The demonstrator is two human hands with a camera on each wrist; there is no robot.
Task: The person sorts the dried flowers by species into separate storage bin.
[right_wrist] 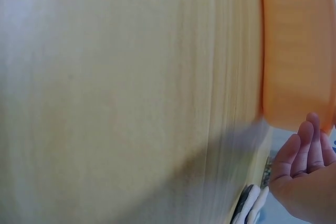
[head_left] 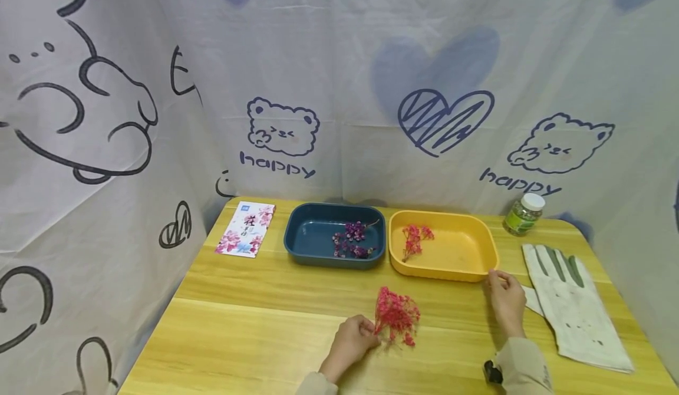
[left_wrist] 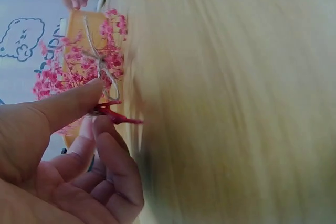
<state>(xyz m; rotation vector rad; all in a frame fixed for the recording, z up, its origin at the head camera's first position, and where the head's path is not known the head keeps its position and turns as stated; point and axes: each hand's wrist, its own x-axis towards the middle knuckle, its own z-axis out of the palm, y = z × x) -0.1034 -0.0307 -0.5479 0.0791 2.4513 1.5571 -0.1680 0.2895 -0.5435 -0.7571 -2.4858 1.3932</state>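
My left hand (head_left: 350, 343) pinches the stems of a bunch of pink dried flowers (head_left: 395, 312) between thumb and fingers, just over the table in front of the trays. A twine bow (left_wrist: 100, 61) ties the bunch. At the near right corner of the yellow tray (head_left: 440, 274), my right hand (head_left: 506, 300) holds the rim; in the right wrist view its fingers (right_wrist: 298, 156) lie along the outer wall, and most of the thumb is hidden. Pink flower sprigs (head_left: 414, 240) lie in the left part of that tray.
Left of the yellow tray stands a dark blue tray (head_left: 305, 258) with purple dried flowers (head_left: 355, 239). A floral packet (head_left: 246, 230) lies at the far left. On the right are a white-lidded jar (head_left: 524, 215) and white gloves (head_left: 575, 312). A printed curtain (head_left: 339, 76) hangs behind the table.
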